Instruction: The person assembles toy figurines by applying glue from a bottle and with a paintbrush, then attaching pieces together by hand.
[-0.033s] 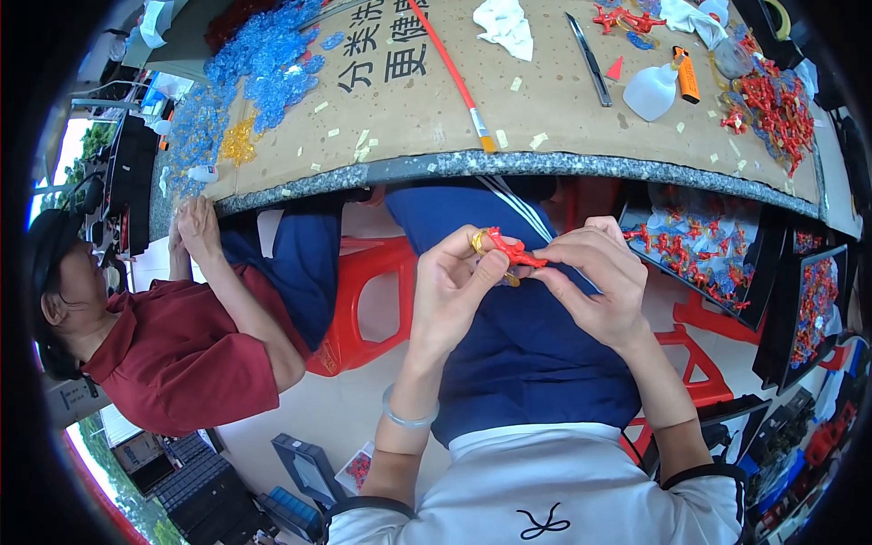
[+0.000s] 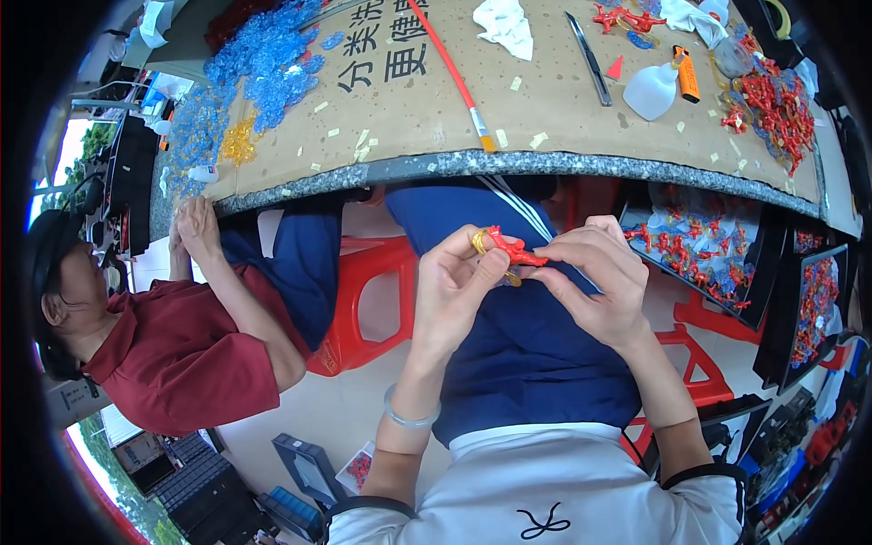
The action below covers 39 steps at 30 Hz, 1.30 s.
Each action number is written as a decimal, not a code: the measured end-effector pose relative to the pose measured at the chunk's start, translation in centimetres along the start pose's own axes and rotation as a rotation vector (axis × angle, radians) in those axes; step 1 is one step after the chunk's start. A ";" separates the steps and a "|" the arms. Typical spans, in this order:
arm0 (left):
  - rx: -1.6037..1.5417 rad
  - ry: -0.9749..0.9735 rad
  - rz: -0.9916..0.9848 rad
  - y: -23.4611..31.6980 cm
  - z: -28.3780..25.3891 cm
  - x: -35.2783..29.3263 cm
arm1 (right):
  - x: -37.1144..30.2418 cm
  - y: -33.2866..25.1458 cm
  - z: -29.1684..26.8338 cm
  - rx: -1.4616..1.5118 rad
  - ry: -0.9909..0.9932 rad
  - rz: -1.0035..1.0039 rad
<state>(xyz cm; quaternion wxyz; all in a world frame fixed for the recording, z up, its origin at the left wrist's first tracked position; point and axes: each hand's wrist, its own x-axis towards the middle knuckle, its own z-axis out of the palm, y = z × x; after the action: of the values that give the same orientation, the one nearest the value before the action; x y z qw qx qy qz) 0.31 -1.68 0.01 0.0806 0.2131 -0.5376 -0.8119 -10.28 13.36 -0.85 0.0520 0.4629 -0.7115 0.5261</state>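
Observation:
Above my lap, a small red plastic figurine (image 2: 510, 250) with yellow and clear parts is held between both hands. My left hand (image 2: 461, 277) is closed around its left end, thumb along the front and a yellow loop near the index finger. At the other end, my right hand (image 2: 595, 277) pinches the figurine's tip between thumb and fingertips. Part of the underside is hidden by the fingers. More red figurines (image 2: 690, 250) lie in a dark tray at my right, below the table edge.
On the cardboard-covered table (image 2: 400, 118) lie a red-handled brush (image 2: 454, 73), a craft knife (image 2: 590, 59), a white bottle (image 2: 652, 91) and an orange box cutter (image 2: 686, 74). Blue clear pieces (image 2: 263, 82) are heaped at far left, red figures (image 2: 772, 113) at far right. A co-worker (image 2: 182, 354) sits on my left.

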 end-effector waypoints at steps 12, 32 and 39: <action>0.042 -0.026 0.067 0.5 0.9 -0.9 | 0.2 0.0 -0.2 0.083 0.049 -0.111; 0.249 -0.453 -0.175 -6.4 5.3 2.1 | -15.3 1.5 -15.2 -0.434 0.240 0.688; 0.284 -0.448 -0.250 -6.1 4.3 2.5 | -22.1 1.4 -37.8 -1.540 0.427 0.675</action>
<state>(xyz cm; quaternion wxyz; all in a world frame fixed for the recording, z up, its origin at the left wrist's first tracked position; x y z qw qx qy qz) -3.24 3.55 -4.75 -0.1716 0.1024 -0.6197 -0.7589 -14.38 56.88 2.47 0.3243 -0.0456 -0.9440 -0.0391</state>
